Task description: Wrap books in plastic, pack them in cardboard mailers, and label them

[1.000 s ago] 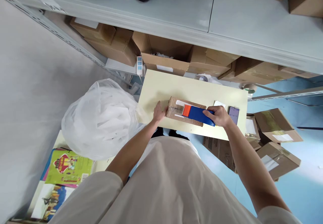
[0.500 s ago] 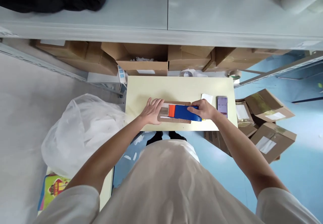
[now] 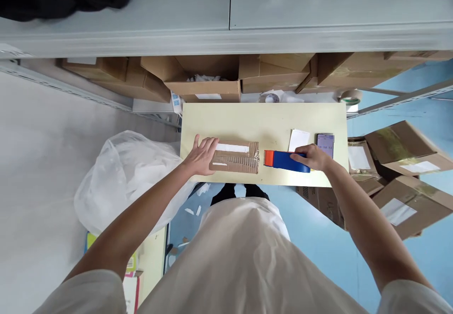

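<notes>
A small cardboard box (image 3: 235, 157) lies flat on the pale table, with a white label strip on top and clear, shiny tape at its right end. Across the box's left end rests my left hand (image 3: 203, 157), its fingers stretched out and slightly spread. My right hand (image 3: 313, 157) is closed around the blue handle of a tape dispenser (image 3: 286, 161). The dispenser's orange head points left, a short gap away from the box. Beyond my right hand are a white paper (image 3: 299, 139) and a phone (image 3: 325, 143) with a lit screen.
Open and closed cardboard boxes (image 3: 203, 89) line the shelf behind the table (image 3: 226, 116), with tape rolls (image 3: 350, 97) near its back edge. A grey shelf (image 3: 159, 40) overhangs. A translucent plastic bag (image 3: 116, 182) stands left; more cartons (image 3: 403, 205) lie on the right floor.
The tape dispenser has moved right, off the top of the box, with my right hand still around it. My left hand stays on the box's left end. The view has shifted slightly.
</notes>
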`<action>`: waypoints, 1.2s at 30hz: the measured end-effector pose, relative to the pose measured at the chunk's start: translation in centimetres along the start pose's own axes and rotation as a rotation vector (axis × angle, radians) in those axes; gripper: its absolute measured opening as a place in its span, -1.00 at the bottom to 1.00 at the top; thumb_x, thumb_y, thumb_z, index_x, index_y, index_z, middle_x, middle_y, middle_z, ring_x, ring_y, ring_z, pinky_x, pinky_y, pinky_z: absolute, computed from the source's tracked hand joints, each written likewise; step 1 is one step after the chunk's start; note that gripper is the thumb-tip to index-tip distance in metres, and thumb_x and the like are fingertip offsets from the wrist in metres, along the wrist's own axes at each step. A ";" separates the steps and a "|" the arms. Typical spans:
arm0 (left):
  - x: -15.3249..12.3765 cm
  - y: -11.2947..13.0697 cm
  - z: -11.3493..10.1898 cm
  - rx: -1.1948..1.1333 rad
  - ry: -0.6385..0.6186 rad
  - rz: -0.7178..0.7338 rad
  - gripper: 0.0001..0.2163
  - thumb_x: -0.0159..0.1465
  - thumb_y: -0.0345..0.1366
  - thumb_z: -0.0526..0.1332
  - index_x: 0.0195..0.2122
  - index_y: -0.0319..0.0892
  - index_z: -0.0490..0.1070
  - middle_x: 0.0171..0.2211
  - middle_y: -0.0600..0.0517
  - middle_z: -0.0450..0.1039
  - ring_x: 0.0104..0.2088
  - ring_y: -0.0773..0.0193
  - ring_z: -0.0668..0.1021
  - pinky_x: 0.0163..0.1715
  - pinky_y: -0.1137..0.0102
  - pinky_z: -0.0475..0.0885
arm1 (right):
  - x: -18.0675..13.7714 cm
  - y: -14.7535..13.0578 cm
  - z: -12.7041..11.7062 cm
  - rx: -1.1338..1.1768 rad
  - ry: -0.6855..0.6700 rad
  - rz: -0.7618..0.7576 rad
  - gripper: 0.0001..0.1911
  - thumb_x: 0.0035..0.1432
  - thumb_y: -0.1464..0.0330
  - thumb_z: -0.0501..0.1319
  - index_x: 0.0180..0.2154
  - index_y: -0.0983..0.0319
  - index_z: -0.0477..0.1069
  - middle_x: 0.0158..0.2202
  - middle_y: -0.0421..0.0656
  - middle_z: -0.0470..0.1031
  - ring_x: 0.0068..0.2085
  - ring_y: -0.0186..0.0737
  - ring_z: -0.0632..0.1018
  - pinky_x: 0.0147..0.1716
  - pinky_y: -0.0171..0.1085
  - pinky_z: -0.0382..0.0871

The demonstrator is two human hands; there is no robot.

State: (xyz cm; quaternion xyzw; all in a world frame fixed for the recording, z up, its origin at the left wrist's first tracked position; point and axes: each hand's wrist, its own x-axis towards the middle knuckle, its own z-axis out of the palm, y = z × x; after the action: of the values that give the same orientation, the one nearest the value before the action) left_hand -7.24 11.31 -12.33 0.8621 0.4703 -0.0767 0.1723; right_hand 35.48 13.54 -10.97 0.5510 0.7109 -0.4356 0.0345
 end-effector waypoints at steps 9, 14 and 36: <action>5.1 9.1 1.1 0.046 -0.083 0.096 -0.01 0.03 0.11 0.23 0.35 -0.27 -0.20 0.37 -0.25 -0.28 0.34 -0.22 -0.20 0.24 -0.09 -0.31 | 2.6 -0.8 2.7 -0.005 -0.046 -0.027 -0.60 0.16 0.08 0.01 -0.53 0.21 0.34 -0.59 -0.21 0.34 -0.54 -0.30 0.35 -0.51 -0.31 0.14; 7.2 10.5 1.0 -0.038 -0.068 0.252 -0.16 0.07 -0.03 0.25 0.34 -0.11 -0.08 0.37 -0.11 -0.15 0.35 -0.15 -0.14 0.26 -0.02 -0.29 | 1.2 0.8 1.6 -0.077 0.018 0.026 -0.55 0.09 -0.02 0.09 -0.59 0.19 0.28 -0.65 -0.22 0.28 -0.60 -0.31 0.29 -0.56 -0.30 0.09; 8.2 12.8 0.8 -0.083 -0.020 0.190 -0.24 -0.10 0.07 0.38 0.14 -0.05 0.32 0.32 -0.21 -0.03 0.31 -0.36 -0.14 0.13 -0.31 -0.29 | -1.9 -6.4 8.2 -0.327 0.399 0.376 -0.47 0.22 0.00 -0.06 -0.26 0.30 0.41 -0.40 0.07 0.52 -0.37 -0.01 0.53 -0.40 -0.20 0.19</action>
State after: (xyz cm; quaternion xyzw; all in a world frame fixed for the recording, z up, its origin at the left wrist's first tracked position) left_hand 7.99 11.08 -12.66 0.8941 0.3875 -0.0494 0.2189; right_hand 27.47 6.62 -11.31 0.7345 0.6499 -0.1850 0.0625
